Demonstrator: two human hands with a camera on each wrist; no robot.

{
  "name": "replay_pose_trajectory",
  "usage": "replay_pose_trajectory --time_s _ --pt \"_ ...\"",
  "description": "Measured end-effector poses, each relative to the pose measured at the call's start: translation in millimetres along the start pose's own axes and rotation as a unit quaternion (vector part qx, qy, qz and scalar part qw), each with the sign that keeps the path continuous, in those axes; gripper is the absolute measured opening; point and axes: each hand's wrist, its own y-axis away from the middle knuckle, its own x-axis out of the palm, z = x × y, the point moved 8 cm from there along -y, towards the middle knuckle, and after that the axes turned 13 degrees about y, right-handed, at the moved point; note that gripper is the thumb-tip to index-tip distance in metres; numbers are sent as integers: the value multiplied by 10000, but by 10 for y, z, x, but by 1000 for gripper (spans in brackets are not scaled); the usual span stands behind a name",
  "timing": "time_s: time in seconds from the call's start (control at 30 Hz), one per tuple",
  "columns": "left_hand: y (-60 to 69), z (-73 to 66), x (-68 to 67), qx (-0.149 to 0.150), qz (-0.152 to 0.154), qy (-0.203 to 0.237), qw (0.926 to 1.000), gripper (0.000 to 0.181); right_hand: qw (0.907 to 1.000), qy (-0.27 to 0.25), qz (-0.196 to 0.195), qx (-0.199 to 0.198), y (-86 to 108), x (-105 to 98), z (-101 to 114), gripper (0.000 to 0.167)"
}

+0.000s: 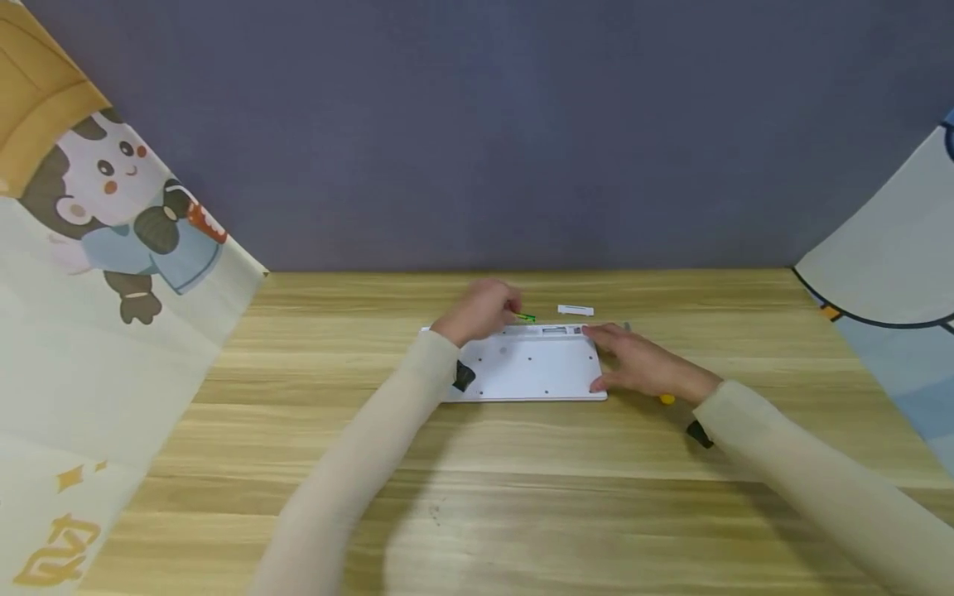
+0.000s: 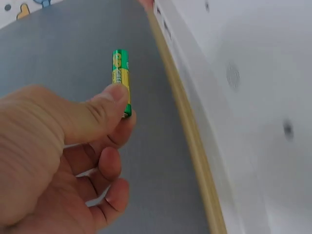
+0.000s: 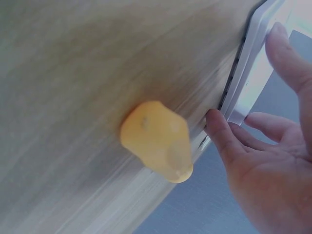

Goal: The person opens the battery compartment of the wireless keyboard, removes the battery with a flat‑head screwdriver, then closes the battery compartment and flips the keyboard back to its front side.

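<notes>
A white keyboard lies upside down on the table, its underside dotted with small screw holes. Its open battery compartment is by the far edge, towards the right end. Between thumb and index finger my left hand pinches a green and yellow battery, held just past the keyboard's far edge. The other left fingers are loosely curled. My right hand grips the keyboard's right end, thumb at the near side and fingers at the far corner.
A small white battery cover lies beyond the keyboard. Beside the right hand lies a yellow, translucent lobed piece, perhaps a handle, partly hidden by the wrist in the head view. A dark grey wall rises behind the wooden table.
</notes>
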Motion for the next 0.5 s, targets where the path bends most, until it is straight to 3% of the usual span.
replay_pose_trajectory --time_s 0.13,0.5 --pt "100 165 -139 -300 -202 -3 9993 6 10000 6 47 41 6 11 -19 90" --pt "299 517 -380 -693 -457 201 9963 9 9999 -24 72 83 1 24 -27 91"
